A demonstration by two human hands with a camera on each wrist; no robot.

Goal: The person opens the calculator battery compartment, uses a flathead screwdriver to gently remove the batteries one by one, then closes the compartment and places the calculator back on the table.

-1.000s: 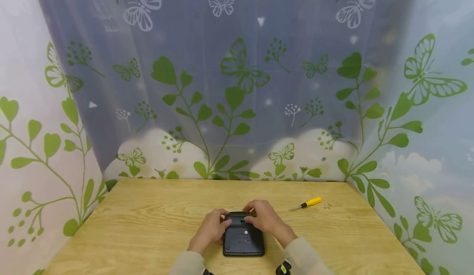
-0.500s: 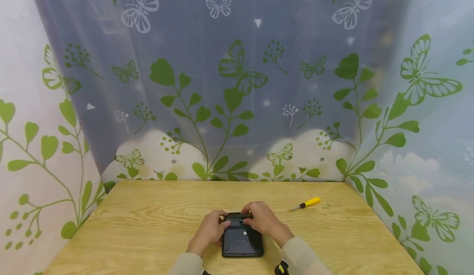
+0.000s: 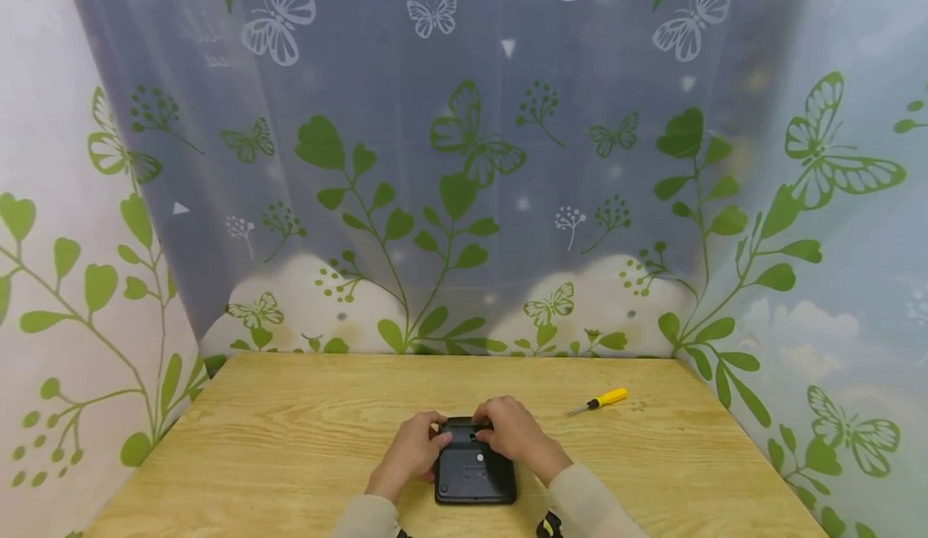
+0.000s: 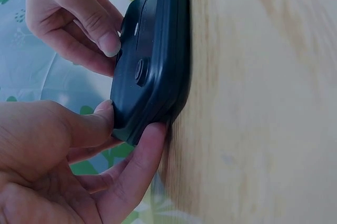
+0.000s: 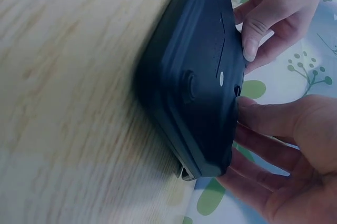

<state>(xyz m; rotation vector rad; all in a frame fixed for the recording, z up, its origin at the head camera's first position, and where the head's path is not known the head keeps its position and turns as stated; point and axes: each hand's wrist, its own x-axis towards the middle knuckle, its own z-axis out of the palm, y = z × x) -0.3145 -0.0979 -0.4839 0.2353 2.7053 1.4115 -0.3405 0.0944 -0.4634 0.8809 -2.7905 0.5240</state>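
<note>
A black device that looks like a desk calculator (image 3: 474, 482) lies with its back up on the wooden table, raised at its far end. A small white dot (image 3: 480, 457) and a rubber foot (image 4: 141, 71) show on its back. My left hand (image 3: 413, 451) grips the far left corner, thumb on the back and a finger at the side. At the far right my right hand (image 3: 516, 432) holds the far edge; its thumb presses beside a small dark slot (image 5: 238, 91) and its other fingers curl behind the edge, partly hidden.
A screwdriver (image 3: 607, 399) with a yellow and black handle lies on the table (image 3: 304, 409) to the far right. Several tiny pieces (image 3: 638, 406) lie beside its handle. A printed curtain (image 3: 464, 224) hangs behind the table.
My right thumb and fingers have shifted very slightly toward me at the slot. The left hand keeps its grip and the device stays in place.
</note>
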